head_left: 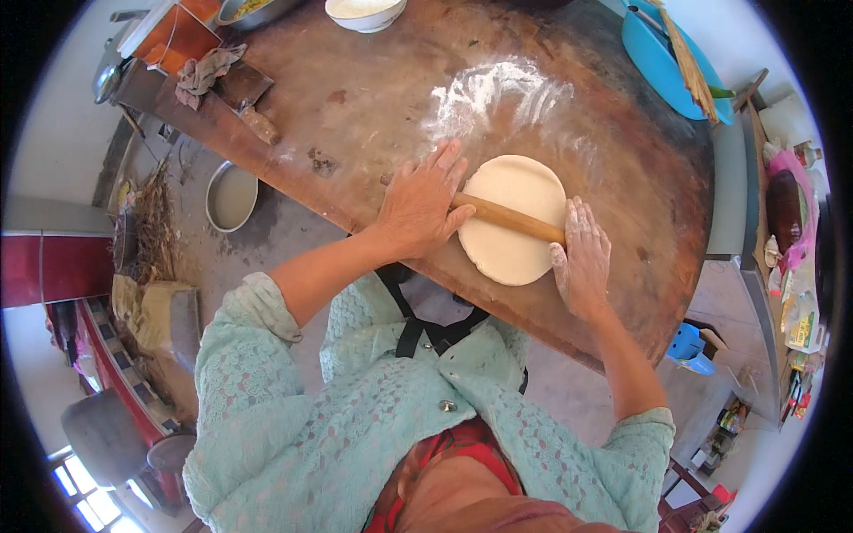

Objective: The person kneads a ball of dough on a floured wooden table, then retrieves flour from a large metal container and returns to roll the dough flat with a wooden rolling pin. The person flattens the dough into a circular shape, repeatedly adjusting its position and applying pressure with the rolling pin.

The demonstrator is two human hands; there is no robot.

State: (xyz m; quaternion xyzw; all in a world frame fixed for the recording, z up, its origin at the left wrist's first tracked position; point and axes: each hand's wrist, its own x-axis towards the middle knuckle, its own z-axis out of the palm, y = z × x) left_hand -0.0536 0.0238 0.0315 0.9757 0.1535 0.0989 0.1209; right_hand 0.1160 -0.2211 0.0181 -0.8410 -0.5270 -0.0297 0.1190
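Note:
A round, pale sheet of dough (508,260) lies flat near the front edge of the wooden table. Across it, slanting down to the right, rests a wooden rolling pin (511,218). At the pin's left end is my left hand (421,204), thumb on the near side and the straighter fingers on the far side. My right hand (584,258), dusted with flour, holds the other end at the dough's right rim. Both palms hide the pin's ends. Beyond the dough, white flour (498,93) is scattered over the wood.
The wooden table (373,115) has a curved right edge. A white bowl (366,12) stands at the back, and a blue basin (666,62) at the far right. A grey rag (208,75) lies at the left. On the floor sits a round metal pan (233,197).

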